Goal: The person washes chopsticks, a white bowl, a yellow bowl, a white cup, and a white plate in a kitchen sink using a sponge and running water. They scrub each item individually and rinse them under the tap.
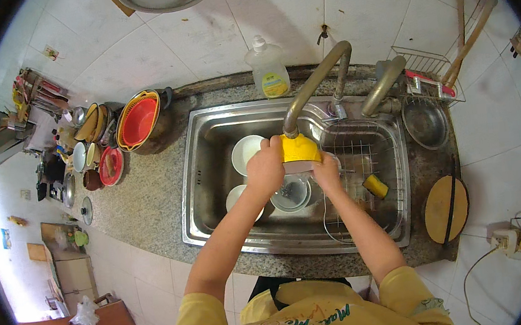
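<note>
Both my hands hold a yellow bowl with a paler rim, tilted under the mouth of the curved tap. My left hand is closed on its left side, and my right hand grips the right side. Below it in the steel sink sits a bowl that seems to hold water. Two white bowls lie to the left in the same basin, one partly behind my left forearm. On the wire rack at the right rests a yellow and dark sponge.
A clear soap bottle stands behind the sink. Left on the granite counter are a red basket, bowls and a glass lid. At right are a metal pan, a round wooden board and a wall socket with cords.
</note>
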The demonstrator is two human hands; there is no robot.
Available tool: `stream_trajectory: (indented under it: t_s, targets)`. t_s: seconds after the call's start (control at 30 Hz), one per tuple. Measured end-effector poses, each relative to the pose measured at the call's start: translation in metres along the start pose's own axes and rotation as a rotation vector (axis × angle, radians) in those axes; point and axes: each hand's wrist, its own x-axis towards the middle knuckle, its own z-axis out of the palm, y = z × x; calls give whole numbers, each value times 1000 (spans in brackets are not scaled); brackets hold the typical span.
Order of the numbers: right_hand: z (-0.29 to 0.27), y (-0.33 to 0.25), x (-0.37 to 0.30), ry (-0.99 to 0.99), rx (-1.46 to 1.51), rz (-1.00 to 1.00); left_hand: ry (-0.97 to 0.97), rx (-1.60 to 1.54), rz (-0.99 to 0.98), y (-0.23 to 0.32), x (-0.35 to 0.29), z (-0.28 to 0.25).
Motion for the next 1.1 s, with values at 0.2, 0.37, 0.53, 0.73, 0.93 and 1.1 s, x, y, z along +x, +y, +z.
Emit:
stream_trajectory:
  t_s: [0.2, 0.37, 0.53, 0.73, 0.93, 1.1]
  targets:
    - [-5, -80, -16, -183, -519, -242, 80, 280, 376, 5, 10, 34]
    - [-11, -88, -19, -182, -492, -30, -61, -102, 392, 0, 21, 28]
    - [-35, -111, -15, -254, 386, 550, 111, -595, -250, -19, 15, 36]
    - [-28, -94, -22, -229, 944, 595, -6, -1738, -563, -3, -12, 71]
    - [-18, -69, -14, -246, 850, 651, 151, -1264, -253, 6, -15, 59]
    - [-29, -58, 6, -149, -122, 101, 43, -450, 35, -3, 0, 24]
